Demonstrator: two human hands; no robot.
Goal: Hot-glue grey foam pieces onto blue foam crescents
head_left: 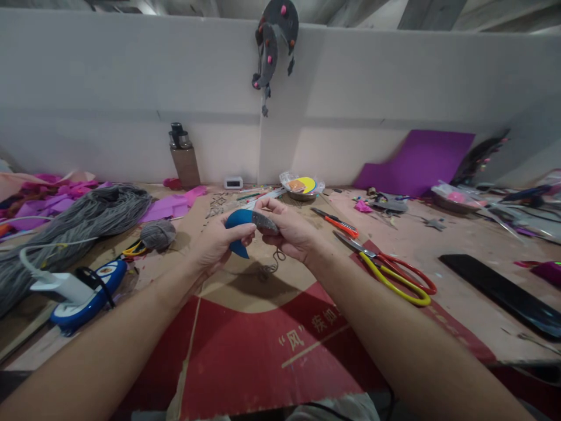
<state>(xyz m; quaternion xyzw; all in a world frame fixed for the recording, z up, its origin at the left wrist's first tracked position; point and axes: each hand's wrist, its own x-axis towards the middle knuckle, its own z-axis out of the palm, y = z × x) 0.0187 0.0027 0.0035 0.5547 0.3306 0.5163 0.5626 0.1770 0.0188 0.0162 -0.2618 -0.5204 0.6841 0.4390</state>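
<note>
Both my hands are raised in front of me over the cardboard, close together. A curved blue felt-like piece (239,218) is pinched between the thumb and fingers of my left hand (213,242), its pointed lower end hanging down. My right hand (294,231) grips a rounded dark grey felt-like piece (264,223), which meets or overlaps the blue one; whether they are joined I cannot tell. Under the hands, a thin grey cord (269,268) curls near the cardboard; its upper end is hidden by my right hand.
Red-printed cardboard (245,356) covers the front. To the right lie scissors (370,254), an orange utility knife (342,225) and a black phone-like slab (499,292). At left are grey yarn (100,216), a yarn ball (158,235) and a blue power strip (90,304). Behind stands a bowl (302,195).
</note>
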